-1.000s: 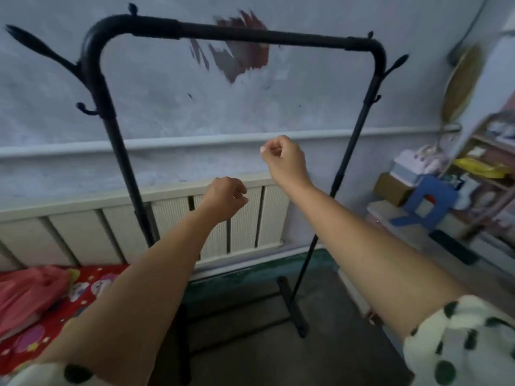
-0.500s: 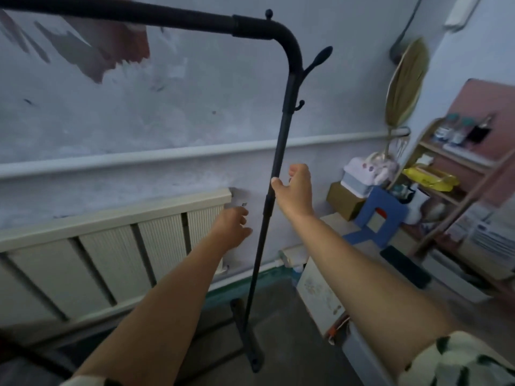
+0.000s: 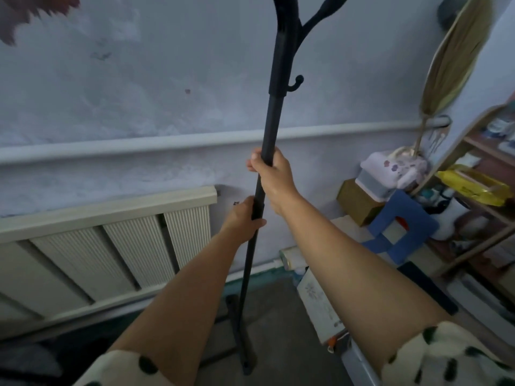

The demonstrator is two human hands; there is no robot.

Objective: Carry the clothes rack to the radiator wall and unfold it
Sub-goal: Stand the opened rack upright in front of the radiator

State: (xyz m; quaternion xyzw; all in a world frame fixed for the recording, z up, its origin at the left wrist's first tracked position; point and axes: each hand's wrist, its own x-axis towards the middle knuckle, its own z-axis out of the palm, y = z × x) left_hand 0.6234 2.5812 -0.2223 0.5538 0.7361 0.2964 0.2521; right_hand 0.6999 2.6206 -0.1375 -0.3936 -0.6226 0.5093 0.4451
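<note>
The black metal clothes rack (image 3: 274, 118) stands in front of the radiator wall. Only its right upright pole shows, with small hooks near the top and its foot bar (image 3: 242, 338) on the floor. My right hand (image 3: 271, 174) is wrapped around the pole at mid height. Just below it, my left hand (image 3: 245, 217) grips the same pole at a thicker joint. The cream ribbed radiator (image 3: 111, 235) runs along the wall to the left of the pole. The rack's top bar and left upright are out of view.
A white pipe (image 3: 139, 144) runs along the wall. At right stand a wooden shelf (image 3: 479, 174) with clutter, a blue stool (image 3: 401, 227), a brown box (image 3: 356, 204), a hanging straw fan (image 3: 457, 59) and a white box (image 3: 320, 305) on the floor.
My view swung right along the rack. Both hands, free and loosely closed a second ago, reached the right upright and have closed around it, right above left.
</note>
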